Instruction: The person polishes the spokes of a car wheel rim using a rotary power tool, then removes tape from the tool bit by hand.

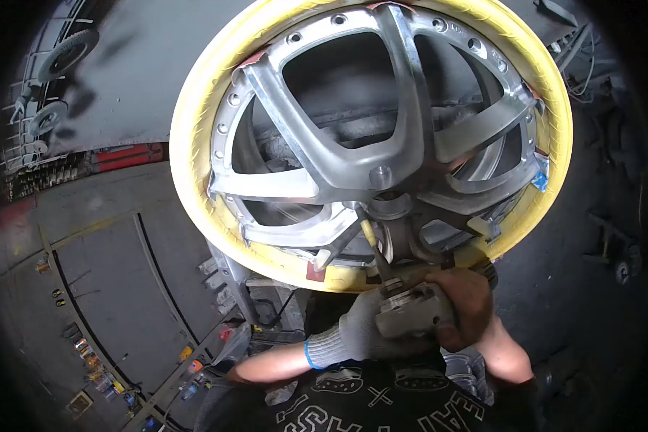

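Left hand [363, 324]: was gloved in grey knit, blue-edged at the cuff; was wrapped against the grey power tool [414, 317] from nine o'clock, fingers partly hidden.
Right hand [468, 302]: was clamped on the same tool from three o'clock.
Tool shaft [386, 268]: pointed toward eleven, with a yellow sleeve [369, 232]; ended at the spokes near the hub, touching or just short, could not tell which.
Wheel [371, 155]: stood at twelve o'clock from the hands, bare metal inside a yellow outer band [194, 165]; bore a red patch [315, 271] near seven and a blue one near three.
Rim marks [455, 27]: were too small to read.
Shirt lettering [324, 417]: ran in white outline at six o'clock, cut off; showed an S and an H.
Bottles [194, 367]: lay between eight and nine, one orange-topped; contents unclear.
Small containers [97, 366]: sat in a row near nine, too small to tell what was inside.
Floor [111, 281]: was grey, crossed by dark lines.
Rack [39, 86]: stood between ten and eleven, with round discs on it.
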Motion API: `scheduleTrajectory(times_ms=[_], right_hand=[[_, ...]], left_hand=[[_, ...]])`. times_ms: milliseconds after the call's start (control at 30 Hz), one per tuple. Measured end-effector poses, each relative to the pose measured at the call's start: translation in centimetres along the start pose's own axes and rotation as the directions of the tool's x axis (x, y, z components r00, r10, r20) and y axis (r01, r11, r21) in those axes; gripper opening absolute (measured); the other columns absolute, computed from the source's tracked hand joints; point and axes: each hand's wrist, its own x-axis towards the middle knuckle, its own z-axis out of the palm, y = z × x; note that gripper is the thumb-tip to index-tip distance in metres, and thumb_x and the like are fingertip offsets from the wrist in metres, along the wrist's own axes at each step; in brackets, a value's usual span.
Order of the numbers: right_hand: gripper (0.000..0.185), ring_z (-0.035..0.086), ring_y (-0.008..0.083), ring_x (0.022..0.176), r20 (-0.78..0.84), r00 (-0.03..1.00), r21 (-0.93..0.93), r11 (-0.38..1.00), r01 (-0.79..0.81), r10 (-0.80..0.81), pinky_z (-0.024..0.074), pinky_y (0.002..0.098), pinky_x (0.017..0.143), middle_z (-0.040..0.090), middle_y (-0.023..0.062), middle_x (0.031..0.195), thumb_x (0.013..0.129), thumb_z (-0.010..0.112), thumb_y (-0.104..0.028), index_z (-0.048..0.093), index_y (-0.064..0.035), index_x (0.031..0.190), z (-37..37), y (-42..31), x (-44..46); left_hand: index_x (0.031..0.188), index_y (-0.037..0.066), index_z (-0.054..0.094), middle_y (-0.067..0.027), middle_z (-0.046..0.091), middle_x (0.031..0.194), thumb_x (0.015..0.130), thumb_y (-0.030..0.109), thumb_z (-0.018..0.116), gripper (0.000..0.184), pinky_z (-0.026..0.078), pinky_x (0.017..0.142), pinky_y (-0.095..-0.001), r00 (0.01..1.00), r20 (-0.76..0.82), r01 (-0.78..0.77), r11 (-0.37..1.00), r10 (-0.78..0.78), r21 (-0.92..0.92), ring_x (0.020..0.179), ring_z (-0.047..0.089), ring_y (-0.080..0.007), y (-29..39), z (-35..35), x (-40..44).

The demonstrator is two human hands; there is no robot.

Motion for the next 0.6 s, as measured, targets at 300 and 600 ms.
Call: scheduleTrajectory(times_ms=[300,600], right_hand=[[0.064,0.066,0.0384,0.082,0.017,0.999,-0.072,0.997,0.043,-0.042,0.0528,0.0458,0.074,0.065,0.0203,0.095,0.078,0.063,-0.05,0.057,0.0038,0.112,1.0,-0.3,-0.4],[0.067,0.064,0.0373,0.082,0.032,0.998,-0.158,0.986,0.054,-0.049,0.052,0.0454,0.075,0.064,0.0186,0.093,0.065,0.072,-0.04,0.057,0.0043,0.112,3.3,-1.1,-1.8]], left_hand=[[0.141,0.001,0.041,-0.0146,0.06,0.125,0.065,0.036,0.089,0.096,0.049,0.097,-0.0355,0.999,0.045,-0.024,0.998,0.027,-0.06,0.112,0.061,-0.0232,-2.0,0.1,-0.8],[0.145,-0.002,0.035,-0.0156,0.056,0.132,0.065,0.035,0.089,0.103,0.047,0.101,-0.0355,0.987,0.133,-0.083,0.994,0.092,-0.075,0.117,0.059,-0.0222,-5.5,-0.7,-2.2]])
